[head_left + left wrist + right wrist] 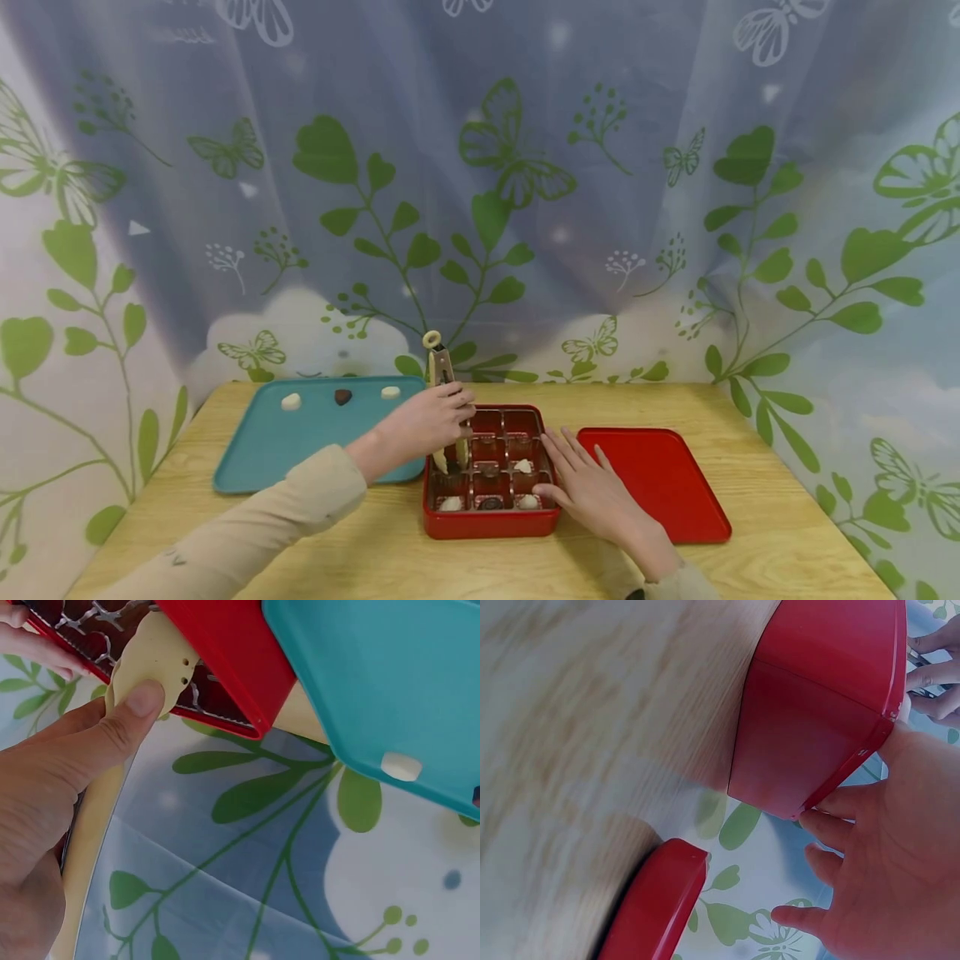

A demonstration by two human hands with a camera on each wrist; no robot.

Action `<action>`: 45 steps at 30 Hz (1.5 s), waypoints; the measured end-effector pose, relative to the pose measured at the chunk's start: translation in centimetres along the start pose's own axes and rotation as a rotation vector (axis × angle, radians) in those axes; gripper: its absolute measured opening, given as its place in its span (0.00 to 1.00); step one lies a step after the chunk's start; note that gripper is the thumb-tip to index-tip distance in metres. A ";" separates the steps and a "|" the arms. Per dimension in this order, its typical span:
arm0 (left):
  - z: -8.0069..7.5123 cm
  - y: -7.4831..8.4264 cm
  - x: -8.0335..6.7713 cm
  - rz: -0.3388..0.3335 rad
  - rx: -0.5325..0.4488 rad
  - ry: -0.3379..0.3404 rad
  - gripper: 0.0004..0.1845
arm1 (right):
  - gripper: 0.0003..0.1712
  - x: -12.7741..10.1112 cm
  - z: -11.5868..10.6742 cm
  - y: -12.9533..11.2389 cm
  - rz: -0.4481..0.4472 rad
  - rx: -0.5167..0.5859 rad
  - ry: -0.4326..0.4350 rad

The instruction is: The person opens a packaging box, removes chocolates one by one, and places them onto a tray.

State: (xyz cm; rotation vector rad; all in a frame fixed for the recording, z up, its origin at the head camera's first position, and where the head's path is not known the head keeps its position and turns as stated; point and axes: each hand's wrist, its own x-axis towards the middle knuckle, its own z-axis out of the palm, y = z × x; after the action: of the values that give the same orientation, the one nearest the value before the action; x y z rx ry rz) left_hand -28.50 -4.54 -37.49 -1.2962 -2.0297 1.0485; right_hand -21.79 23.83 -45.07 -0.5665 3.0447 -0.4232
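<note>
My left hand (423,423) grips a pair of cream-edged metal tongs (441,363), held upright with the ring end at the top. Their scalloped cream heads (154,656) dip into the left column of a red box (491,525); I cannot tell whether they hold a piece. In the left wrist view the thumb presses on one head. The box has a divided insert with chocolates: a white piece (451,504), a dark one (491,504) and another white one (528,502) fill the front row. My right hand (596,496) rests with extended fingers at the box's right rim.
Left of the box lies a teal tray (322,446) with a white piece (291,402), a dark heart-like piece (342,397) and a second white piece (390,392) along its far side. A red lid (663,492) lies to the right. Behind the wooden table (375,550) hangs a patterned curtain (637,233).
</note>
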 end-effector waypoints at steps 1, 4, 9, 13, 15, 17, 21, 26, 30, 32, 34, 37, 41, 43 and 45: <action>0.1 0.0 0.0 -0.001 -0.001 -0.003 0.08 | 0.47 0.0 0.0 0.0 0.000 -0.002 0.001; 0.3 -0.1 -0.4 -0.017 -0.037 0.006 0.12 | 0.46 0.0 0.0 0.0 0.000 -0.009 0.006; 0.8 -0.5 -1.9 -0.089 -0.147 0.050 0.19 | 0.46 0.0 0.1 0.1 0.000 -0.014 0.008; 1.0 -0.7 -3.3 -0.164 -0.233 0.126 0.22 | 0.47 0.0 0.1 0.1 -0.001 -0.013 0.007; 1.1 -0.9 -3.9 -0.208 -0.269 0.154 0.25 | 0.47 0.0 0.1 0.1 -0.001 -0.009 0.006; 1.3 -1.0 -4.7 -0.256 -0.295 0.174 0.28 | 0.47 0.0 0.1 0.0 -0.002 -0.008 0.004; 1.8 -0.9 -6.0 -0.349 -0.354 0.210 0.31 | 0.46 0.0 0.0 0.0 -0.003 -0.004 0.004; 2.5 -0.3 -7.4 -0.430 -0.423 0.279 0.32 | 0.47 0.0 -0.1 -0.1 0.000 -0.004 0.008; 2.9 0.0 -8.5 -0.480 -0.471 0.312 0.31 | 0.46 0.0 0.0 -0.1 -0.003 0.001 0.010; 3.1 0.0 -9.1 -0.504 -0.492 0.317 0.31 | 0.46 0.0 0.1 -0.1 -0.004 -0.002 0.013; 3.2 -0.1 -9.7 -0.529 -0.507 0.318 0.31 | 0.46 0.0 0.1 -0.1 -0.005 -0.006 0.016; 3.5 -0.3 -10.7 -0.564 -0.509 0.306 0.31 | 0.46 0.0 0.1 -0.1 -0.006 -0.013 0.018; 4.0 -0.6 -12.4 -0.628 -0.515 0.280 0.30 | 0.46 0.0 0.0 -0.1 -0.007 -0.012 0.010; 4.3 -0.8 -13.4 -0.667 -0.524 0.263 0.30 | 0.47 0.0 -0.1 -0.2 -0.007 -0.009 0.006; 4.7 -1.0 -14.5 -0.699 -0.513 0.248 0.29 | 0.47 -0.1 -0.1 -0.2 -0.007 -0.008 0.007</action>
State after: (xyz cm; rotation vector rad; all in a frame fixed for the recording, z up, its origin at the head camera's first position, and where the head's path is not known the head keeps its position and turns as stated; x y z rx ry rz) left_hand -26.51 -19.56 -39.51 -0.7494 -2.3503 0.0496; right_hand -21.67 23.72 -44.92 -0.5771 3.0531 -0.4134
